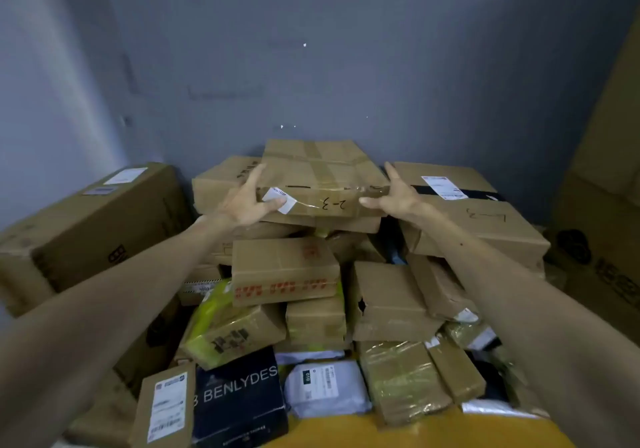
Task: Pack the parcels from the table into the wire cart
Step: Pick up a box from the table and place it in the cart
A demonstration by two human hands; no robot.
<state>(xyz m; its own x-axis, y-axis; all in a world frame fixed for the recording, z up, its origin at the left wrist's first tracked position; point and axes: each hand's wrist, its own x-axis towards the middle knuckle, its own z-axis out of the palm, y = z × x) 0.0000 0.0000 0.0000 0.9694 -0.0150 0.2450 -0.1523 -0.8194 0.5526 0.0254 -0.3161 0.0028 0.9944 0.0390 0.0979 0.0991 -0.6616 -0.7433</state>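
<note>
**A:** Heap of parcels below the fingers; no wire cart in shot.
**B:** Flat box on top, left hand and right hand clamping an end each, likely to lift it level.
**A:** White label by the left thumb.

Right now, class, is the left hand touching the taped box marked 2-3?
Touching. The head view shows the left hand holding the taped box at its left corner, thumb lying on its white label.
</note>
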